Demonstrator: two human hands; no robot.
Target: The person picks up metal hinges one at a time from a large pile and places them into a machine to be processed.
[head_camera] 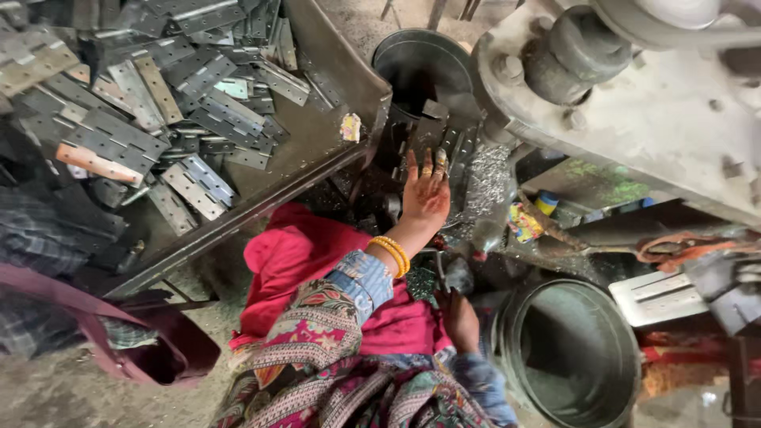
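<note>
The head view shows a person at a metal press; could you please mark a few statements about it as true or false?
1. The left hand lies flat with fingers spread on a dark hinge plate at the machine. True.
2. The tray at upper left holds wooden blocks. False: it holds a pile of metal hinges.
3. Yellow bangles sit on the left wrist. True.
4. The right hand is raised above the machine. False: it is low, beside the round metal bucket.
5. The cloth over the lap is blue. False: it is pink-red.
</note>
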